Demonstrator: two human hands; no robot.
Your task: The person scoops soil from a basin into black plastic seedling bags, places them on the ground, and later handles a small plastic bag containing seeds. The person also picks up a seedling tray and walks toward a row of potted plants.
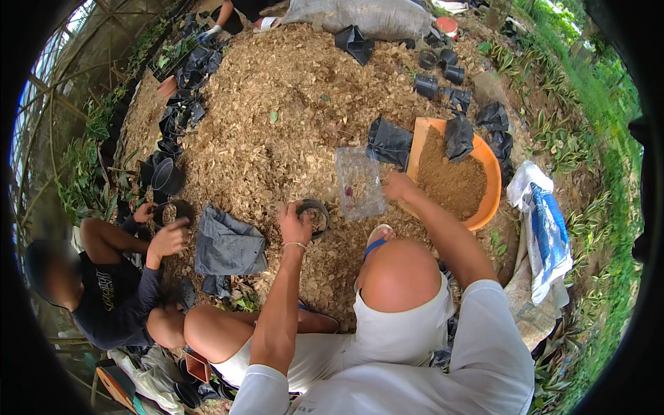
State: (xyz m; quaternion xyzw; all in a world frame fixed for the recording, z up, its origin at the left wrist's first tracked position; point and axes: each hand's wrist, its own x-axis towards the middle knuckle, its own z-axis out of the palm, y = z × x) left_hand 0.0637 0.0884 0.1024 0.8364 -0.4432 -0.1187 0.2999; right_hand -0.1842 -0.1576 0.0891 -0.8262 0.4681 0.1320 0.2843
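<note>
My left hand (293,225) is wrapped over the rim of a small black plant pot (322,223), which stands on the dry leaf litter with some of the same brown material inside. My right hand (399,187) is closed, between a clear plastic container (348,181) and the straight left edge of an orange basin (493,181). What its fingers hold, if anything, is hidden. Brown soil (448,169) fills much of the basin, and a black plastic grow bag (459,138) rests on its far part. Another black grow bag (389,140) lies beyond my right hand.
At left a seated person (111,290) handles a black pot (181,213). Between us lies a flattened grey-black bag (228,242). Black pots (426,86) stand at far right, a large sack (360,19) at the back. A white-and-blue sack (543,232) sits right of the basin.
</note>
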